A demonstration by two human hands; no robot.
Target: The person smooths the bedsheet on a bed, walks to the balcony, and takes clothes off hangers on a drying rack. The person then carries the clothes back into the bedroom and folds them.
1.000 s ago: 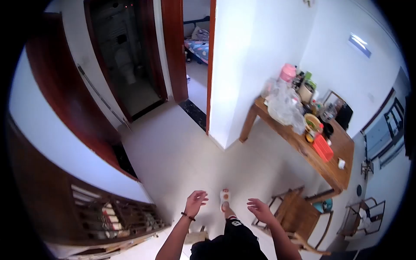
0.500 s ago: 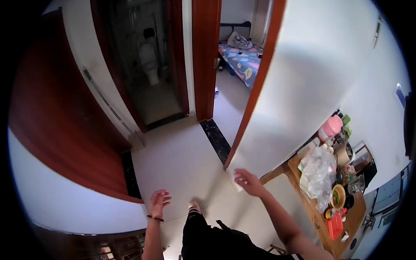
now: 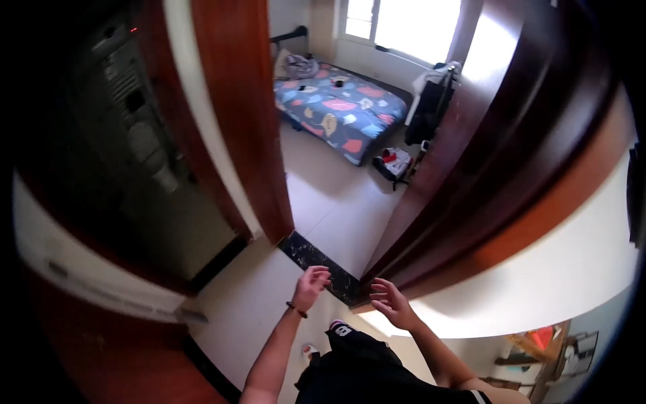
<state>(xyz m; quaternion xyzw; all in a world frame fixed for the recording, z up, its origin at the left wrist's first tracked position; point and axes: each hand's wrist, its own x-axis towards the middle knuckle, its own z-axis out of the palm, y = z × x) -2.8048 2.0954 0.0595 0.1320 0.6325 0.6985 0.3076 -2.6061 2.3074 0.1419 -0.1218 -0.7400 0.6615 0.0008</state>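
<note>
My left hand (image 3: 311,287) is held out over the floor in front of me, fingers apart and curved, with nothing in it. A dark bracelet (image 3: 297,310) circles that wrist. To its right, my right hand (image 3: 393,304) is raised with spread fingers and holds nothing. Both hands appear near the black marble threshold (image 3: 319,266) of a bedroom doorway, not visibly touching it. Below them show my dark shorts (image 3: 363,370) and a light shoe (image 3: 309,351).
Beyond the doorway stands a bed (image 3: 336,108) with a patterned cover, near a bright window (image 3: 404,27). Clothes (image 3: 431,101) hang at its right, above a bag (image 3: 393,163). A dark bathroom with a toilet (image 3: 151,155) lies left. A table (image 3: 538,347) shows lower right.
The view has moved forward and turned toward the bedroom doorway; the bed and window now show more fully. The table has shifted to the lower right edge. My hands stay empty and appear closer together.
</note>
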